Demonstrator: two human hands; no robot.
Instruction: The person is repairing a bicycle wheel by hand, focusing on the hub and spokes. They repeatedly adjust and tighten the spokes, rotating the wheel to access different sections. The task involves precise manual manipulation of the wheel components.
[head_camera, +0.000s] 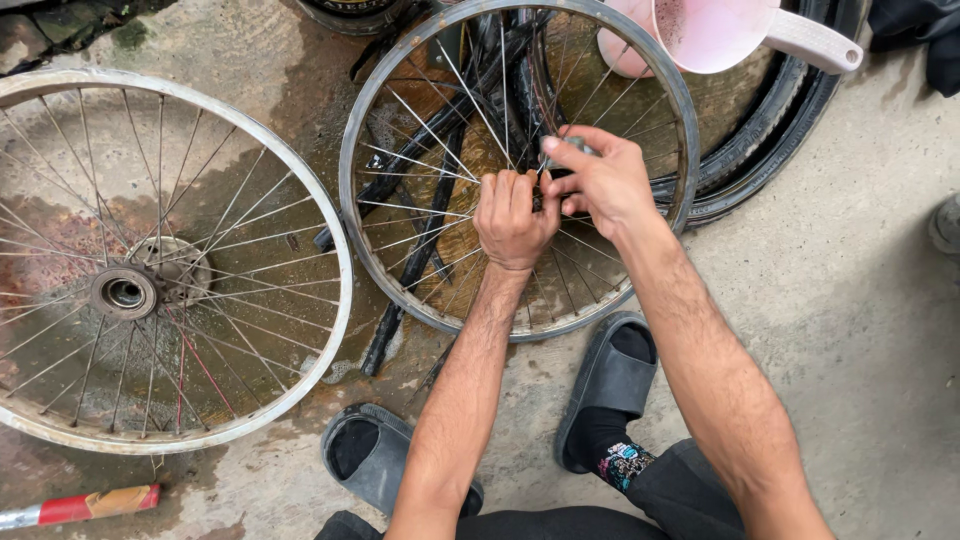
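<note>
A spoked bicycle wheel (672, 95) with a rusty rim lies on the wet concrete in front of me. Both hands are at its centre, covering the hub. My left hand (514, 218) is closed in a fist around something at the hub, knuckles up. My right hand (598, 180) is curled beside it, fingers pinching a small grey metal part against the hub. What exactly sits under the hands is hidden.
A second, larger spoked wheel (330, 240) with its hub (124, 292) lies at left. A black tyre (770, 140) and a pink plastic jug (735, 30) lie behind. My feet in grey slides (612, 378) rest near the rim. A red-and-wood handled tool (85, 505) lies at bottom left.
</note>
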